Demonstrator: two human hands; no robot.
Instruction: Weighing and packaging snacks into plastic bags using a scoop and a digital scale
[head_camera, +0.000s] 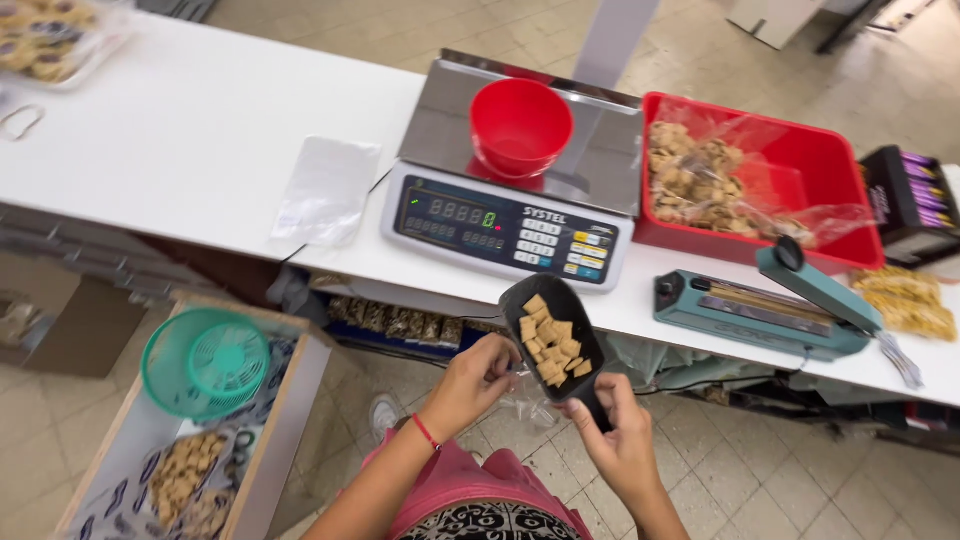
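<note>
My right hand (622, 442) grips the handle of a black scoop (553, 338) filled with several small tan square biscuits (552, 340). My left hand (470, 383), with a red band at the wrist, pinches a clear plastic bag (526, 400) just beside and below the scoop. Both hands hover in front of the white counter (180, 140), below the digital scale (515, 185). A red bowl (520, 125) sits empty on the scale's steel pan.
A red crate (850, 185) lined with a bag of the same biscuits stands right of the scale. A teal heat sealer (760, 305) lies at the counter's front edge. An empty clear bag (325, 190) lies left of the scale. A teal basket (205, 362) rests in a box below.
</note>
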